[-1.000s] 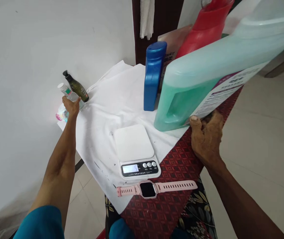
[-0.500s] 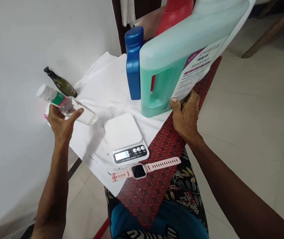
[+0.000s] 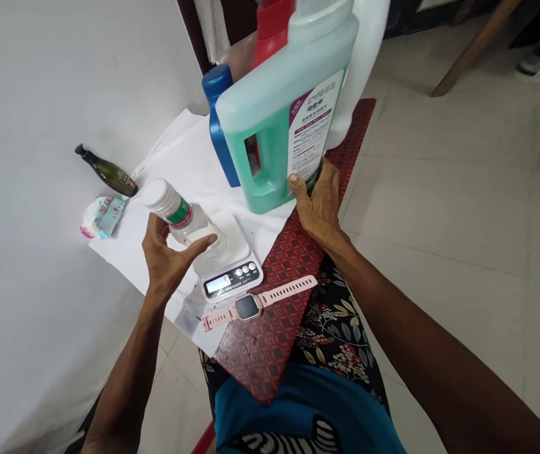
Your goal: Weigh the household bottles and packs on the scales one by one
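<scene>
My left hand (image 3: 168, 255) is wrapped round a clear bottle (image 3: 193, 219) with a white cap and a green and red label. The bottle leans over the white platform of a digital kitchen scale (image 3: 232, 280); whether its base touches is hard to tell. My right hand (image 3: 317, 205) grips the lower edge of a large jug (image 3: 270, 154) of green liquid, thumb on the front; its other fingers are partly hidden. Just in front of the scale lies a pink-strapped smartwatch (image 3: 247, 306).
A blue bottle (image 3: 221, 126) and a red container (image 3: 272, 31) stand behind the jug. By the wall are a dark green pump bottle (image 3: 109, 174) and a small packet (image 3: 104, 216). White cloth (image 3: 170, 148) partly covers the red patterned tabletop (image 3: 255, 353).
My left hand has carried the clear bottle rightward from near the wall to over the scale. The view has shifted a little; my right hand stays at the jug's base.
</scene>
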The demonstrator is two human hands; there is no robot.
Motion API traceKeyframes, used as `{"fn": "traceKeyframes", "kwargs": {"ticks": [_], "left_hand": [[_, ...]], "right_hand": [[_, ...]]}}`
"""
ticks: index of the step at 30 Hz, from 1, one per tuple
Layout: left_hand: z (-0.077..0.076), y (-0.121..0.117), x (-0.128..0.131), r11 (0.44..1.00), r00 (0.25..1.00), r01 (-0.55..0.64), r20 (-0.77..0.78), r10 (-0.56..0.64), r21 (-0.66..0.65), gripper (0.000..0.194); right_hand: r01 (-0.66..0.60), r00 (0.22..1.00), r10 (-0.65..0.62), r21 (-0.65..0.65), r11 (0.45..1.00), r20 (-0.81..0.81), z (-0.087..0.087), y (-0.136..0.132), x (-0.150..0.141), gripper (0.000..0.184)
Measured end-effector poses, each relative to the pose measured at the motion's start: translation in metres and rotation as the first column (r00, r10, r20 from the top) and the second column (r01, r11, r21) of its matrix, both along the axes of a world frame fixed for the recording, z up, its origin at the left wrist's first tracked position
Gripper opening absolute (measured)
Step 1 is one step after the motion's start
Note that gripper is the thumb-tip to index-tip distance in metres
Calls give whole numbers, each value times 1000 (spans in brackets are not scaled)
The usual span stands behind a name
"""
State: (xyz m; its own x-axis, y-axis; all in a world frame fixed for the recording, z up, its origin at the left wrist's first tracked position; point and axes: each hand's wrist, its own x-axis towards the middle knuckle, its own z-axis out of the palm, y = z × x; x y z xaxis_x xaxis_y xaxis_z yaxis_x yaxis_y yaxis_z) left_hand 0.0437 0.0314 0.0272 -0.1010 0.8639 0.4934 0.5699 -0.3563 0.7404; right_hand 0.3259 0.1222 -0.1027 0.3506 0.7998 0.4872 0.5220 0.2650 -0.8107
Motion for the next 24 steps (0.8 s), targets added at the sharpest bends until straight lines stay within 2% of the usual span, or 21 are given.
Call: {"fn": "traceKeyframes", "kwargs": {"ticks": [7, 14, 18, 21, 24], "left_hand": [[0, -8, -6, 996, 994, 69, -80, -74, -60, 75], [-8, -14, -36, 999, 998, 48, 49, -47, -25, 87], [-10, -16, -34, 990, 996, 72, -50, -78, -121, 90], [-11, -17, -19, 976, 994, 37, -93, -58, -212, 77], [-11, -13, -5, 969, 998, -18, -63, 2, -248, 61]], "right_hand": [[-3, 1000, 3, -6, 1000, 15, -1, -1, 2, 82], [-23, 1000, 22, 9, 1000, 20, -3, 0, 4, 86], [-22, 1000, 21, 7, 1000, 6, -4, 0, 5, 85], [-29, 1000, 29, 9, 1000, -1, -4, -1, 5, 84], [-36, 999, 36, 13, 999, -11, -4, 0, 5, 83]]}}
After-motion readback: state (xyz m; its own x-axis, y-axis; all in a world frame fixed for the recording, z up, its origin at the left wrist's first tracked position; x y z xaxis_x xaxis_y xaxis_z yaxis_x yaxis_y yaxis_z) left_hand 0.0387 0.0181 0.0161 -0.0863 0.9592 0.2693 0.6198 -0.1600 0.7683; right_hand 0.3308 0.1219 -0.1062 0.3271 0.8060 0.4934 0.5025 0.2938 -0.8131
